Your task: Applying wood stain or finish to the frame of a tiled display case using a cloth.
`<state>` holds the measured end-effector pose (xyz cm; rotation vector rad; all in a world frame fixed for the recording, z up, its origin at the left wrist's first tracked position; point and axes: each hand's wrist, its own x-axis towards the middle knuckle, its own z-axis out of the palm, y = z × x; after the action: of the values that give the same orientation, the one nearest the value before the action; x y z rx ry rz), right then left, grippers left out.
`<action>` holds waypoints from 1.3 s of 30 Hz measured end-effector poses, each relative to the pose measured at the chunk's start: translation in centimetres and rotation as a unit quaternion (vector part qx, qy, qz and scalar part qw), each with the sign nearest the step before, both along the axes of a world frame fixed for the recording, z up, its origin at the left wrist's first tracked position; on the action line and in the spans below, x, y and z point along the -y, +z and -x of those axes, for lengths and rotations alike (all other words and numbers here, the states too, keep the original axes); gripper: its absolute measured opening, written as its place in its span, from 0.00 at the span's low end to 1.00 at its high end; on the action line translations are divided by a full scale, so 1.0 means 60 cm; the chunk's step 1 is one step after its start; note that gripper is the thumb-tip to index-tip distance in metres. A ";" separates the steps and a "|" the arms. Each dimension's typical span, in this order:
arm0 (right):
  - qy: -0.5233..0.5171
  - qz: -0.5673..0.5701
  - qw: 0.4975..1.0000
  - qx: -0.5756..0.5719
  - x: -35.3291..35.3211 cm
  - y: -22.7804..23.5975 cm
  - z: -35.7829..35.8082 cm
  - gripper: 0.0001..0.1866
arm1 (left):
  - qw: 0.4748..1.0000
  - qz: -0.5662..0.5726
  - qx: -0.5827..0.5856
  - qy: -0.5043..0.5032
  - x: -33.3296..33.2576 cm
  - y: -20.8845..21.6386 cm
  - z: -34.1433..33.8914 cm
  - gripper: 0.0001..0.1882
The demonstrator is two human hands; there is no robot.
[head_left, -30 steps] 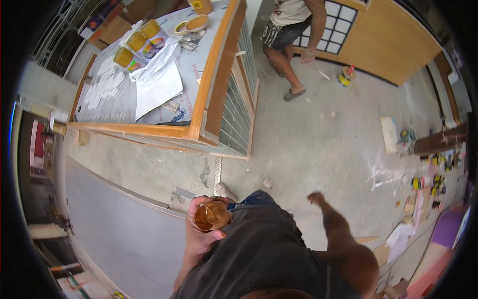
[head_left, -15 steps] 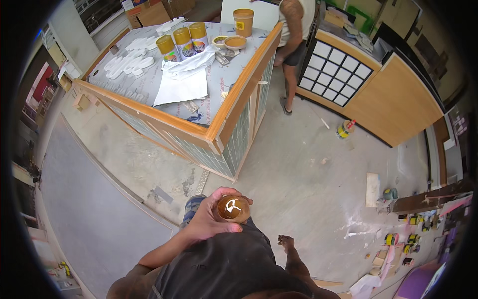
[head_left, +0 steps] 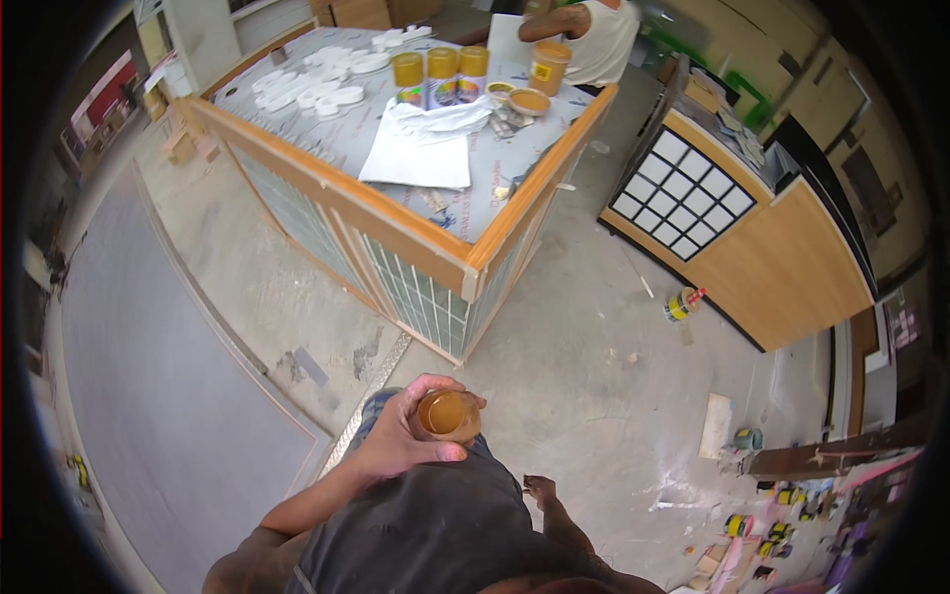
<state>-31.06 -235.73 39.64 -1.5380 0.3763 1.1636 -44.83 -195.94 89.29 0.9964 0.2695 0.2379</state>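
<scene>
My left hand [head_left: 408,432] is wrapped round a small clear cup [head_left: 450,416] of amber-brown liquid, held in front of my dark shirt. The cup's rim faces up, and the liquid shows through its mouth. Lower and to the right, my right hand [head_left: 539,488] hangs beside my body with its fingers loosely bent and apart. Nothing shows in it. Ahead stands a wood-trimmed counter [head_left: 336,168] with glazed grid sides. On its top are several gold-capped spray cans [head_left: 441,79], a white cloth [head_left: 421,148], a tan tub [head_left: 549,67] and a shallow bowl of brown paste [head_left: 529,102].
White cut-out shapes [head_left: 322,81] lie on the counter's far left. Behind it, another person [head_left: 599,40] bends forward. A wooden cabinet [head_left: 782,257] with a white grid panel stands right. A yellow-labelled can [head_left: 683,304] and several more cans [head_left: 782,540] sit on the floor.
My view has turned, so the counter appears shifted right. The cup has tilted slightly in my left hand, which keeps its hold. The other person has bent lower behind the counter.
</scene>
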 end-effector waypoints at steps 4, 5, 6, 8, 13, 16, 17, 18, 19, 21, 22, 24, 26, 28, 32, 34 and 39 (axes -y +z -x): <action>0.037 0.020 0.999 0.022 -0.033 0.025 -0.002 0.15 | 1.000 0.019 0.003 0.007 0.005 0.002 0.026 0.38; 0.039 0.021 0.999 0.024 -0.033 0.029 -0.001 0.15 | 1.000 0.020 0.005 0.009 0.006 0.002 0.034 0.38; 0.040 0.006 0.999 0.020 -0.033 0.034 0.000 0.14 | 1.000 0.025 0.006 0.013 0.008 0.001 0.042 0.38; 0.043 -0.008 0.999 0.018 -0.030 0.036 -0.001 0.14 | 0.999 0.031 0.009 0.020 0.004 0.000 0.061 0.38; 0.070 0.015 0.997 0.027 0.001 0.021 0.002 0.14 | 0.998 0.023 0.004 0.056 -0.001 0.008 0.128 0.39; 0.071 0.014 0.996 0.047 0.009 0.029 0.017 0.13 | 0.996 0.036 0.000 0.084 0.004 0.000 0.186 0.40; 0.071 0.038 0.996 0.042 0.005 0.044 0.026 0.12 | 0.996 0.033 -0.001 0.084 0.009 -0.003 0.207 0.40; 0.061 0.050 0.996 0.050 -0.003 0.057 0.040 0.10 | 0.993 0.037 -0.007 0.108 0.012 -0.007 0.230 0.40; 0.059 0.048 0.996 0.050 -0.008 0.073 0.054 0.10 | 0.991 0.041 -0.013 0.130 0.017 -0.010 0.252 0.41; 0.074 0.053 0.992 0.084 -0.012 0.098 0.081 0.09 | 0.988 0.047 -0.011 0.146 0.026 -0.020 0.293 0.41; 0.072 0.045 0.993 0.079 -0.015 0.114 0.095 0.08 | 0.984 0.057 -0.009 0.169 0.033 -0.025 0.315 0.42; 0.077 0.067 0.991 0.087 -0.011 0.138 0.131 0.08 | 0.983 0.055 -0.007 0.173 0.043 -0.030 0.352 0.42; 0.083 0.090 0.988 0.098 0.004 0.144 0.165 0.08 | 0.982 0.056 -0.003 0.178 0.050 -0.040 0.386 0.42; 0.103 0.089 0.985 0.106 0.037 0.155 0.198 0.11 | 0.981 0.060 0.004 0.185 0.065 -0.059 0.410 0.42; 0.101 0.079 0.989 0.075 0.120 0.152 0.253 0.14 | 0.977 0.073 -0.007 0.202 0.098 -0.069 0.437 0.43; 0.077 0.074 0.993 0.049 0.182 0.129 0.264 0.14 | 0.981 0.064 -0.012 0.183 0.114 -0.068 0.445 0.43; 0.595 0.104 0.698 0.385 0.334 0.024 0.283 0.19 | 0.980 0.026 0.012 0.199 0.173 -0.056 0.434 0.42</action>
<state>-48.04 -255.75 41.05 -2.3724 -1.3044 1.2103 -70.90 -206.34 85.94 0.8797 0.4503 0.6043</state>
